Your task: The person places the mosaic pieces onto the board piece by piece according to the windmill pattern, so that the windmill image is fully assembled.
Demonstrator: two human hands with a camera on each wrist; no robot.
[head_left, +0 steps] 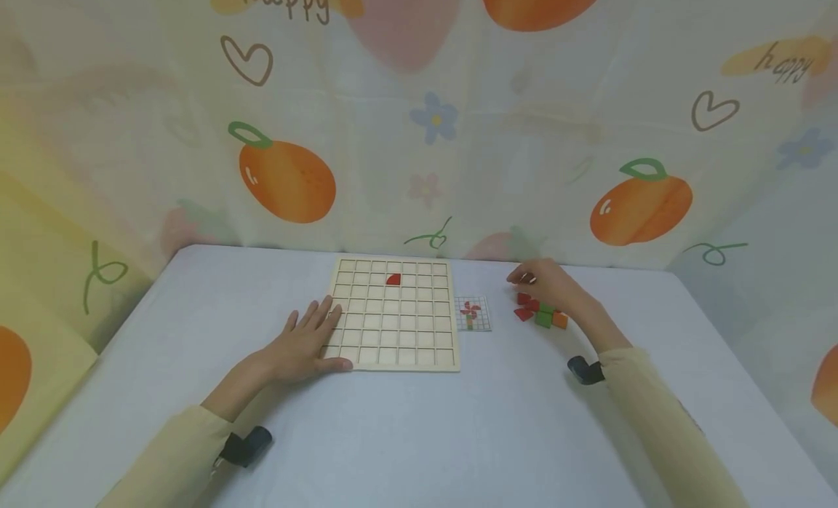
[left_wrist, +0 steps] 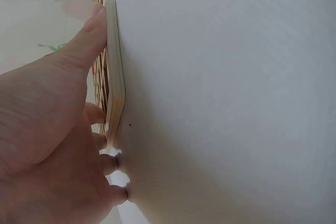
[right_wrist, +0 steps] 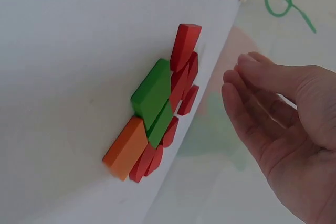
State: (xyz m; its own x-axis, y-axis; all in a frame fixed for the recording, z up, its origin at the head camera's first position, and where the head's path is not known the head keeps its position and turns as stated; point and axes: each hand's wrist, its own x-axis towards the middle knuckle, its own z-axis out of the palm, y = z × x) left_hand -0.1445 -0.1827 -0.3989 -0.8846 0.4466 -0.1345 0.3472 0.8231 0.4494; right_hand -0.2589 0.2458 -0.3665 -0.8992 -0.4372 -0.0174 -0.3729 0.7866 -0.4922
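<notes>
A: Left hand (head_left: 302, 351)?
B: Palm down, fingers spread, thumb splayed sideways. Sleeved forearm (head_left: 166, 461) angles in from lower left.
A: Right hand (head_left: 551, 284)?
B: Raised, fingers loosely bent, thumb close to fingertips.

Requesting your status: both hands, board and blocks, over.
Left hand touching left edge of grid board. Right hand near loose blocks, no piece visible in it. One red piece on board. Between board and blocks, only a small pattern card.
</notes>
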